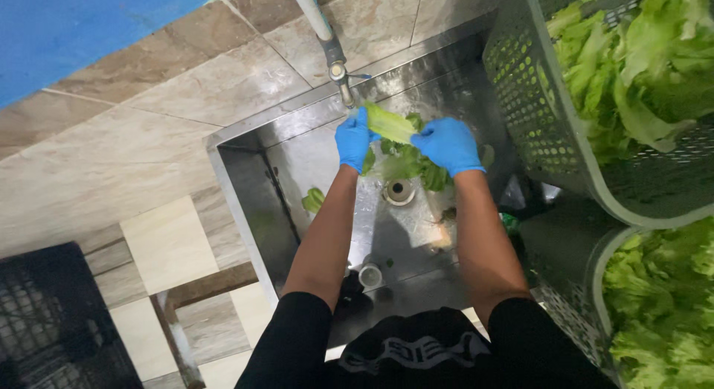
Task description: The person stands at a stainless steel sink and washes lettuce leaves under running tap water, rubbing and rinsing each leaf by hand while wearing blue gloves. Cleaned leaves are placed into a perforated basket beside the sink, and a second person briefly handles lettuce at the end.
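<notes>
Left hand [352, 138] and right hand [448, 145], both in blue gloves, are gripping 1 lettuce leaf [390, 123] by its ends, holding it under the tap [341, 73] at the steel sink's [245, 188] back edge; 2 grey baskets [520, 99] of lettuce are sitting just beside the sink's right edge

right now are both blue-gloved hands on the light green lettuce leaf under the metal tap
Yes, the left hand and right hand grip opposite ends of the lettuce leaf below the tap.

Blue gloves [446, 145]; pale green lettuce leaf [389, 123]; silver steel sink [245, 181]; grey-green perforated baskets [528, 114]; brown-beige marbled tiles [186, 91].
</notes>
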`<state>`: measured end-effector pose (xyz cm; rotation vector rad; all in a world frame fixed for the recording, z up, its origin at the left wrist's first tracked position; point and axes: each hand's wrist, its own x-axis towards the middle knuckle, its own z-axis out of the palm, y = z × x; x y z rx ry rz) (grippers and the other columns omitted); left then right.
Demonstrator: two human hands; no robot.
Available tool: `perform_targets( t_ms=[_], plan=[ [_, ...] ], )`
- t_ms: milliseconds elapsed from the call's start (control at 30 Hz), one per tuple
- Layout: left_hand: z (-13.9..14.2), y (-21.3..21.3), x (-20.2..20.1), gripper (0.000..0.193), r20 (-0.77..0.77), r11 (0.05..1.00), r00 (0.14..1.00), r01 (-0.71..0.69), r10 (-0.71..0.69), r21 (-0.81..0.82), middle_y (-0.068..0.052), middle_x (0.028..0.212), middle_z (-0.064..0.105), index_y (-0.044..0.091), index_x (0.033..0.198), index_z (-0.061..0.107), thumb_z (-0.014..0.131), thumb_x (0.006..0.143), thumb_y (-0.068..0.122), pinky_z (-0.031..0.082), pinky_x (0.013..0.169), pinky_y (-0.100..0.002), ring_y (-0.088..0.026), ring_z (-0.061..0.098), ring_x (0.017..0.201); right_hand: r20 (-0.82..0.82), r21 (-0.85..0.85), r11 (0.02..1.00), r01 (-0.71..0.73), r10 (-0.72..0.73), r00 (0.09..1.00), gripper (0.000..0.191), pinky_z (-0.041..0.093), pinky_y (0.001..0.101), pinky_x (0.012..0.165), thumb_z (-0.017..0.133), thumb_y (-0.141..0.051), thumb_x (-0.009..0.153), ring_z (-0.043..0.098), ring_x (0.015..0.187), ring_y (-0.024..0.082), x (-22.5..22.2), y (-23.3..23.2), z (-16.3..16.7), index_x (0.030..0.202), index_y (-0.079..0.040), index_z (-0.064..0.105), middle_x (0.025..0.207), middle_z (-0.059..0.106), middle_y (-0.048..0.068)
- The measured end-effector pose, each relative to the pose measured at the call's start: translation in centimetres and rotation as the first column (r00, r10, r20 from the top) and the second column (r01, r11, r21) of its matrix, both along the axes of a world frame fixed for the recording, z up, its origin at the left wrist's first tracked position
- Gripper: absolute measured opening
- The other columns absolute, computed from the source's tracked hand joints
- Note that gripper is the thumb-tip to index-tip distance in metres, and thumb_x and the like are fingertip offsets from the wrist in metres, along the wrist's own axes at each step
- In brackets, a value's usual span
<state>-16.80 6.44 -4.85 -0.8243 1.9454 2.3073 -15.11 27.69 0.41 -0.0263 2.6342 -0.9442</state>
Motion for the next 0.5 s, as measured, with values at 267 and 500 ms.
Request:
perform_targets(
  t_ms=[267, 500],
  plan=[
    [1.1, -0.7, -0.3, 0.020, -0.142, 0.976, 0.989, 0.056, -0.026, 0.212, -0.005, 0.097, 0.074, 0.004, 0.106, 0.071, 0.077, 0.087, 0.009, 0.059, 0.069, -0.027, -0.013, 0.070, 0.084, 0.099, -0.211, 0.970, 0.124, -0.105, 0.989, 0.028, 0.058, 0.0359, 0.068, 0.075, -0.036, 0.083, 0.074, 0.066, 0.024, -0.8, -0.6, 1.7, 0.085, -0.009, 0.078, 0.073, 0.074, 0.013],
    [4.8, -4.6, -0.3, 0.042, -0.144, 0.986, 0.977, -0.150, 0.159, 0.069, -0.005, 0.097, 0.071, 0.005, 0.119, 0.062, 0.079, 0.081, 0.005, 0.055, 0.065, -0.028, -0.013, 0.067, 0.079, -0.112, -0.483, 0.874, -0.061, 0.007, 0.994, 0.024, 0.052, 0.0348, 0.063, 0.081, -0.027, 0.085, 0.063, 0.063, 0.017, -3.6, -8.2, -0.8, 0.086, -0.004, 0.076, 0.074, 0.071, 0.010]
  ],
)
